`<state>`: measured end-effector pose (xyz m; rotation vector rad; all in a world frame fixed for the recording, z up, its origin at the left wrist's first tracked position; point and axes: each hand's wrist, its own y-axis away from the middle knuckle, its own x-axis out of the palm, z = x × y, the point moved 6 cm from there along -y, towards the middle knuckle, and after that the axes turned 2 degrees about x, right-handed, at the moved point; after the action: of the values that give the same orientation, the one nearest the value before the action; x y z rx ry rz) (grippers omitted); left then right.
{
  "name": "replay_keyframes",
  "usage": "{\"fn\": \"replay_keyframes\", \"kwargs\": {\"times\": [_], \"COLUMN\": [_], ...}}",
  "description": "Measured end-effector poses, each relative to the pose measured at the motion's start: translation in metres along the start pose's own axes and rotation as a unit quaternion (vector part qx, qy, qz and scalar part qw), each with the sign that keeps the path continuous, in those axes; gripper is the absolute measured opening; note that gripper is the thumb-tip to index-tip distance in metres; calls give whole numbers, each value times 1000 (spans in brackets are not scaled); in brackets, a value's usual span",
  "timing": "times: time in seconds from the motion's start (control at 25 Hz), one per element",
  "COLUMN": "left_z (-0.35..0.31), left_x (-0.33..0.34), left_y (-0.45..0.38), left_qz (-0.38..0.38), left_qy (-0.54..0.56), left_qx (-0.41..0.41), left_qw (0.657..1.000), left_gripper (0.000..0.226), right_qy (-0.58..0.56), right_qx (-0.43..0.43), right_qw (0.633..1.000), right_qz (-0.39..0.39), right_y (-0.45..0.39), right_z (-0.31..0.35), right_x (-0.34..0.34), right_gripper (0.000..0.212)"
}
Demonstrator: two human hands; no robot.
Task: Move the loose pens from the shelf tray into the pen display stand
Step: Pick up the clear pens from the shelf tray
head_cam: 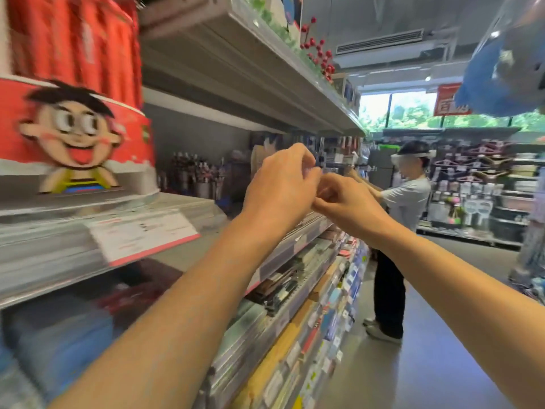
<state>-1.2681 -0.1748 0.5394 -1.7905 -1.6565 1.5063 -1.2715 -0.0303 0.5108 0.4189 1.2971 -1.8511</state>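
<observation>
My left hand (280,187) and my right hand (345,205) are raised together in front of the middle shelf (188,211), with their fingertips meeting. Both hands have curled fingers. The view is blurred, and I cannot tell whether anything is pinched between them. Behind and left of my hands, at the back of that shelf, stand several cups of upright pens (194,175). On the shelf below, flat trays of dark pens (280,287) lie under my left forearm.
A red tin with a cartoon face (73,134) stands on the shelf at left, above a price label (141,234). An upper shelf (250,69) overhangs my hands. Another person (404,202) stands further down the aisle, reaching into the same shelving. Stationery packs (324,335) fill the lower rows.
</observation>
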Motion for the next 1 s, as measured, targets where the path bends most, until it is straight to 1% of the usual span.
{"fn": "replay_keyframes", "kwargs": {"times": [0.12, 0.2, 0.28, 0.4, 0.48, 0.52, 0.6, 0.64, 0.72, 0.84, 0.92, 1.0], "left_z": [33, 55, 82, 129, 162, 178, 211, 227, 252, 276, 287, 294], "left_x": [34, 53, 67, 90, 105, 114, 137, 147, 162, 181, 191, 197], "left_y": [-37, -56, -72, -93, -108, -115, -124, -125, -124, -123, -126, -130], "left_qz": [-16, -22, -15, 28, 77, 106, 154, 169, 178, 177, 178, 179], "left_qy": [-46, -80, -115, -172, -228, -238, -200, -173, -148, -149, -153, -163], "left_qx": [-43, -51, -65, -131, -196, -241, -359, -420, -511, -582, -600, -606], "left_qw": [998, 995, 991, 976, 950, 935, 899, 875, 828, 780, 765, 758], "left_gripper": [17, 18, 18, 17, 17, 18, 26, 31, 40, 46, 43, 41], "right_qy": [1, -5, 8, 76, 100, 96, 85, 81, 69, 84, 88, 83], "right_qx": [2, -15, -43, -98, -139, -153, -170, -181, -207, -226, -239, -246], "right_qw": [1000, 1000, 996, 978, 963, 957, 947, 942, 934, 918, 916, 923], "right_qz": [6, 25, 75, 169, 209, 225, 259, 271, 281, 316, 310, 285], "right_y": [-51, -87, -122, -170, -201, -214, -236, -245, -256, -260, -260, -260], "right_z": [-40, -62, -80, -110, -125, -131, -139, -141, -138, -137, -139, -141], "right_x": [21, 44, 74, 127, 159, 173, 197, 207, 224, 248, 257, 258], "right_gripper": [11, 8, 10, 16, 15, 15, 20, 22, 26, 33, 33, 31]}}
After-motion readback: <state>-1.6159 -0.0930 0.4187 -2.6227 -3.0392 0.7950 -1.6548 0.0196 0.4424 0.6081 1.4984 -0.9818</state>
